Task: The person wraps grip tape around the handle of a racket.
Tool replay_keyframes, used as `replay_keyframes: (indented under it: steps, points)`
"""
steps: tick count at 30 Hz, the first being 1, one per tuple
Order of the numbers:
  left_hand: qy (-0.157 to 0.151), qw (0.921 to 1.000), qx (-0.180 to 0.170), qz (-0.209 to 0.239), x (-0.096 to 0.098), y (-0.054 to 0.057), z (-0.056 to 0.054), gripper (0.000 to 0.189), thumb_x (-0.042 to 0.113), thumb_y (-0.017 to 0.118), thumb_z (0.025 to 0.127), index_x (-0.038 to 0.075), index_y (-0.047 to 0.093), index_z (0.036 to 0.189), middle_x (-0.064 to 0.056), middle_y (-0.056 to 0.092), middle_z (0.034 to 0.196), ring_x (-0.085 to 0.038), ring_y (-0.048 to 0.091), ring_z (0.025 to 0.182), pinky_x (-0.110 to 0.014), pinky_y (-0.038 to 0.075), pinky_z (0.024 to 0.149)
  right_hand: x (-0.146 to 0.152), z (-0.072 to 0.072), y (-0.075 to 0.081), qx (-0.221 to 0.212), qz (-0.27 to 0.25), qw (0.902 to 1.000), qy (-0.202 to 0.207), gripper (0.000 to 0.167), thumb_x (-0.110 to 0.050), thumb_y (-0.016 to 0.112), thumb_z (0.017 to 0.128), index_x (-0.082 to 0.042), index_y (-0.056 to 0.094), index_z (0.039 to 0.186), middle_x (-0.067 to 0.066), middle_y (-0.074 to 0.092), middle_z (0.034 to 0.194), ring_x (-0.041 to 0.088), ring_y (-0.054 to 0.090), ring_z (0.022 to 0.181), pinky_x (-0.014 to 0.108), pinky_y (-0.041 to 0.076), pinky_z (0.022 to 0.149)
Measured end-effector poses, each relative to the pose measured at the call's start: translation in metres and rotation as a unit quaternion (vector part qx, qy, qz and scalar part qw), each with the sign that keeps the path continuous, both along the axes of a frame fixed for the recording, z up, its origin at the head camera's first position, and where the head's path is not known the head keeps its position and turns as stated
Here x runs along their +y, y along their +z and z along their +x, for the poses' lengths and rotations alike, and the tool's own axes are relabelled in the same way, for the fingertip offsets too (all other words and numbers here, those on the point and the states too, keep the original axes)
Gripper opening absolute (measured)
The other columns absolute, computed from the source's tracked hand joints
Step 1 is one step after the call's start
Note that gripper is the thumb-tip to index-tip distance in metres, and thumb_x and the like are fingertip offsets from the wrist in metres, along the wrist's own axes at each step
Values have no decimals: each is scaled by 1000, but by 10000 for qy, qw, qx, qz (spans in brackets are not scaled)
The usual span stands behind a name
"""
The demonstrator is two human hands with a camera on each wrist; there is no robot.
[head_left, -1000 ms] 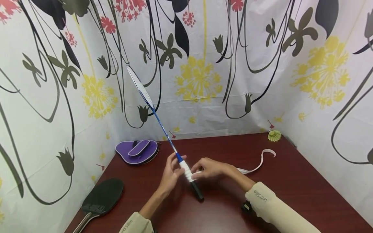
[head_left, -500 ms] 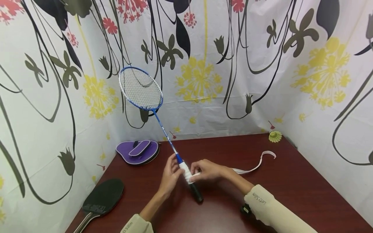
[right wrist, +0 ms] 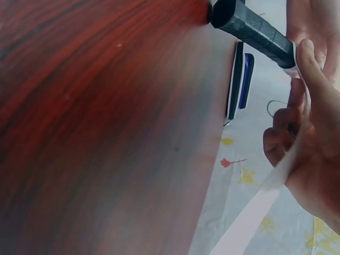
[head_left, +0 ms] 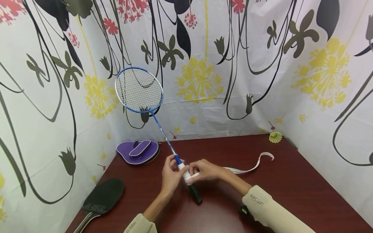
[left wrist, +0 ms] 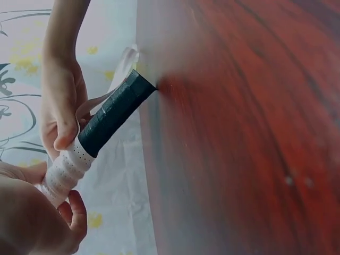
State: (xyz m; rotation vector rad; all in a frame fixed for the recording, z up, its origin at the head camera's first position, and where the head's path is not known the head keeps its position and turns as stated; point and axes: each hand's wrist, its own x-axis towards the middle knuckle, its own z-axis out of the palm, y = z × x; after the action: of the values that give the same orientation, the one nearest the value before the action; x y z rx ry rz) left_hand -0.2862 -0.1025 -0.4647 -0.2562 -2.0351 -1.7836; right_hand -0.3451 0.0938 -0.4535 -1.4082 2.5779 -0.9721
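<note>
A blue and white badminton racket (head_left: 139, 90) slants up to the left, its head raised in front of the curtain. My left hand (head_left: 170, 176) grips the upper handle between thumb and fingers. White perforated grip tape (left wrist: 66, 169) is wound round the upper handle; the lower part is the bare black grip (left wrist: 114, 111). My right hand (head_left: 205, 170) pinches the tape against the handle at the lowest white turn. The tape's loose end (head_left: 256, 165) trails behind the right wrist and curls on the table.
A black table tennis bat (head_left: 103, 197) lies at the left edge of the dark red table (head_left: 221, 213). A purple bat case (head_left: 138, 152) is at the back left, and a yellow shuttlecock (head_left: 275, 137) at the back right. A floral curtain (head_left: 259, 106) surrounds the table.
The racket has turned about its shaft, from edge-on to showing its string face. The tape's loose end has drawn slightly toward the right hand. Both hands stay at the handle.
</note>
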Motion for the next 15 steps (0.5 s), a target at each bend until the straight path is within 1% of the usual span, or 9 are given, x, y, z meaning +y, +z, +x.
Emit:
replay_keyframes:
  steps: [4,7,9,10,13,15]
  points:
    - [70,9999,32,71,-1,4,2,58,2,89,80,7,59,130,-9,77,104,-26,74,93,-27,58,81,4,-2,0,44,-43,9999,127,23,-43,84,88,-24,70,89,-18,61,73,-2,53,67,18,46,61]
    - [94,9999,15,131,-2,6,3,59,1,89,79,7,62,131,-10,77,106,-28,74,96,-29,59,82,11,-5,1,15,-18,9992,395,13,-36,80,93,-25,74,93,-19,67,79,-3,60,72,19,52,68]
    - [97,9998,51,146,-4,7,2,61,0,89,79,8,63,134,-12,77,107,-31,73,97,-35,60,83,19,-7,2,-32,34,9985,538,7,-32,77,96,-25,76,96,-19,71,84,-2,63,76,20,55,72]
    - [107,9999,50,125,-4,10,5,62,-2,88,79,6,63,135,-14,76,108,-34,73,97,-38,60,84,22,-7,3,-55,52,9982,593,6,-31,75,98,-25,77,96,-19,72,86,-1,64,78,21,56,74]
    - [-23,10000,90,14,-8,10,3,64,-2,86,82,6,62,140,-14,76,110,-34,72,98,-38,62,83,30,-7,7,-147,71,9979,630,8,-30,73,99,-25,79,97,-17,73,88,1,64,78,22,56,74]
    - [-151,9999,57,-59,-9,10,2,65,-2,84,84,7,60,144,-14,75,112,-33,72,100,-36,62,83,32,-6,8,-192,63,9980,605,8,-31,73,99,-25,79,97,-16,74,87,1,64,77,22,56,73]
